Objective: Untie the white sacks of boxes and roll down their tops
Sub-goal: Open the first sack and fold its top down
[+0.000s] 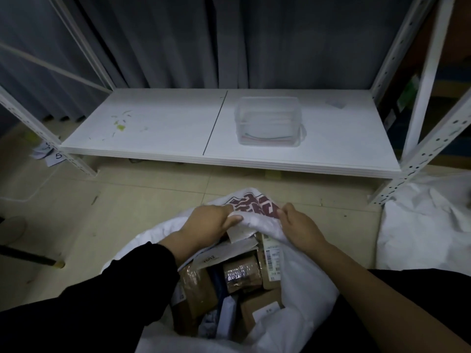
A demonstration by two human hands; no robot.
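Hands work the far rim of the open white sack (300, 284) at six o'clock: the left hand (207, 222) and the right hand (300, 226) each grip the fabric, slightly apart. Taped boxes (242, 275) fill it. At twelve o'clock, a clear tub (269, 121) sits on the white shelf (153, 128).

Both hands grip the far rim of the white sack (300, 281), and the fingertips of the left hand (209, 221) and the right hand (300, 226) vanish behind the folded cloth there. The red print (254, 203) just beyond the grip is creased and unreadable. Below the grip, the boxes (242, 273) overlap, their labels too blurred to read. The sack's near side runs off the bottom edge.
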